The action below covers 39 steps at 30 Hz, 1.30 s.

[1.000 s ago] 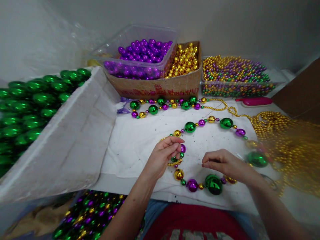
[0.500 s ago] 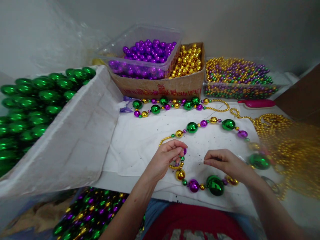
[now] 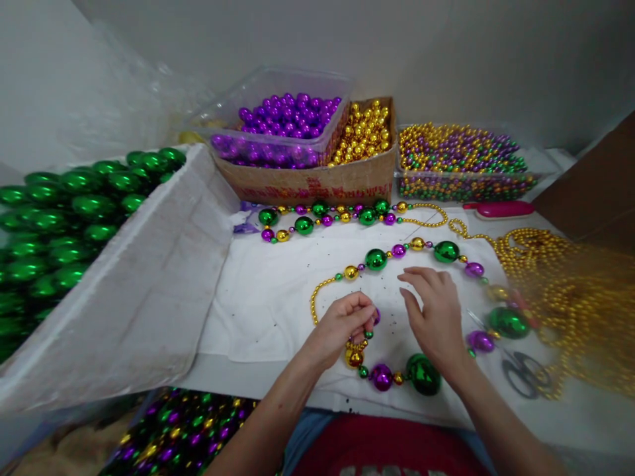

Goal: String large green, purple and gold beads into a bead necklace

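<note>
A bead necklace (image 3: pixel 381 377) of green, purple and gold balls lies in a loop on the white cloth (image 3: pixel 258 297). My left hand (image 3: pixel 347 324) is closed in a pinch on one end of it, where small beads hang from the fingertips; exactly what lies between finger and thumb is hidden. My right hand (image 3: pixel 436 311) is above the cloth inside the loop, thumb and fingers apart, with nothing visible in it. Its wrist covers part of the strand near a large green ball (image 3: pixel 423 374).
Behind lies a second necklace (image 3: pixel 303 225), in front of a tub of purple balls (image 3: pixel 278 155), a carton (image 3: pixel 307 184) and a tub of small beads (image 3: pixel 461 177). Green balls (image 3: pixel 89 195) fill a box at left. Scissors (image 3: pixel 526 373) and gold bead strands (image 3: pixel 536 244) are at right.
My right hand has lifted away from the near beads, and its fingers have spread from a pinch. My left hand keeps its pinch, shifted slightly rightward. The scissors show more fully.
</note>
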Available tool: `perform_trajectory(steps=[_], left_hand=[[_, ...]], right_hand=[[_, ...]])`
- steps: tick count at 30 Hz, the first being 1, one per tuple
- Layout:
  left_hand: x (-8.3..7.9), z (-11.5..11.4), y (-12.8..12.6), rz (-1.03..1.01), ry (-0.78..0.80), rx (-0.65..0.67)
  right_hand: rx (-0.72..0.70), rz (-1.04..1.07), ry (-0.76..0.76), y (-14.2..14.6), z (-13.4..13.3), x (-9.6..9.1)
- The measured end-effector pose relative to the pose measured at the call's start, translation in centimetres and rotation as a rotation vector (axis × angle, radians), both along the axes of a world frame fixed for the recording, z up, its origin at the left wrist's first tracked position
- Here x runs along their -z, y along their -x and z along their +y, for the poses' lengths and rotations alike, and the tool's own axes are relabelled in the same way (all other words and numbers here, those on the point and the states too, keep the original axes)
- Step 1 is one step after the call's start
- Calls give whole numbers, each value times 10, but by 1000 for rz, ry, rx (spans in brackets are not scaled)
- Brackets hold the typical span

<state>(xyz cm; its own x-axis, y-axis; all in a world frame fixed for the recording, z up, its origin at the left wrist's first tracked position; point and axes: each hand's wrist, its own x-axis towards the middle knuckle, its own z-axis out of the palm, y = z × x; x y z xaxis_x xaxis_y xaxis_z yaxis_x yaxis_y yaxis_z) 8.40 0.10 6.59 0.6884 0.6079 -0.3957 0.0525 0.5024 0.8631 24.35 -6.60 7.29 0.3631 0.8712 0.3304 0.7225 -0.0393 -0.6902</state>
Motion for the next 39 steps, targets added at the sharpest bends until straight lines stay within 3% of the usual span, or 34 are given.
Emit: perform_trajectory(steps=[6, 9, 17, 22, 28, 31, 33, 35, 37, 39], left_hand=[[3, -2, -4, 23, -123, 2], [4, -1, -4, 109, -274, 1], [-1, -3, -4, 293, -563, -27], [5, -5, -3, 301, -541, -39], [11, -6, -4, 291, -577, -93], [11, -4, -5, 282, -537, -147], [9, -3, -3, 260, -468, -161], [4, -3, 0, 233, -426, -144], [-3, -1, 7, 198, -430, -75], [-12, 0, 14, 125, -433, 44]], right_hand=[[-205, 757, 180, 31, -12, 16], [-218, 878, 204, 35, -7, 23], [-107, 520, 136, 40, -7, 27], [-52, 372, 113, 45, -10, 31], [-138, 62, -19, 45, -16, 41], [-167, -15, -9, 45, -18, 46], [-179, 173, 66, 45, -18, 46], [-187, 598, 166, 43, -16, 43], [-212, 989, 262, 39, -12, 40], [-276, 1199, 353, 33, -10, 37]])
